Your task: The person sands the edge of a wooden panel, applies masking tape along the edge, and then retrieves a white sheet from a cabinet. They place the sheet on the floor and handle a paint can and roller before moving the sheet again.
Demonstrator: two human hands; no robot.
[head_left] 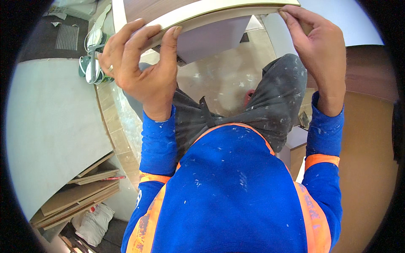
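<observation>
A board with a white edge and a brownish face (149, 8) is raised in front of me. A thin pale strip (223, 15) runs along its near edge, with a narrow dark line between them. My left hand (143, 71) grips the left part of that edge, its fingers curled over the top and its thumb against the near side. At the strip's right end, my right hand (320, 50) pinches it between thumb and forefinger. The fingertips of both hands are partly hidden by the edge.
Green-and-white buckets (95, 74) stand left of my left hand, with a grey tool across them. A large pale panel (59, 122) lies at left, above stacked boards (80, 200) and a white bag (93, 223). Brown panels (367, 160) stand at right. Paint spots mark the floor (219, 84).
</observation>
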